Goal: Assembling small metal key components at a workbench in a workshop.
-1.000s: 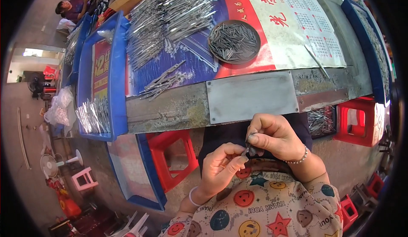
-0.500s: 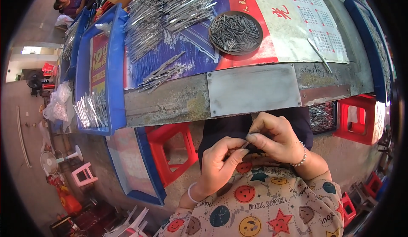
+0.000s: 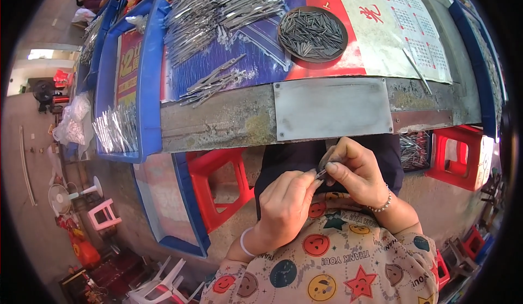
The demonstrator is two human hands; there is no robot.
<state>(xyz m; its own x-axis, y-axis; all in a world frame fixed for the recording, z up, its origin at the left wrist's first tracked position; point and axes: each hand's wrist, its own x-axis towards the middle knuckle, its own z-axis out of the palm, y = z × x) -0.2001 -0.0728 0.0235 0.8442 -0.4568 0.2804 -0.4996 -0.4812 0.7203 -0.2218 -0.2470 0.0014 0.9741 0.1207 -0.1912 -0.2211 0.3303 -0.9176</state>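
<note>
Pinching a small metal piece between close-set fingertips, the left hand and right hand hold it over the lap, just off the near edge of the workbench and its grey plate; fingers hide most of it. Beyond the plate sits a round bowl of dark metal pins, slim silvery pieces heaped to its left

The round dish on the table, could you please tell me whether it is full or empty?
Not empty: grey metal pins cover most of the round dish; I cannot tell how deep.
</note>
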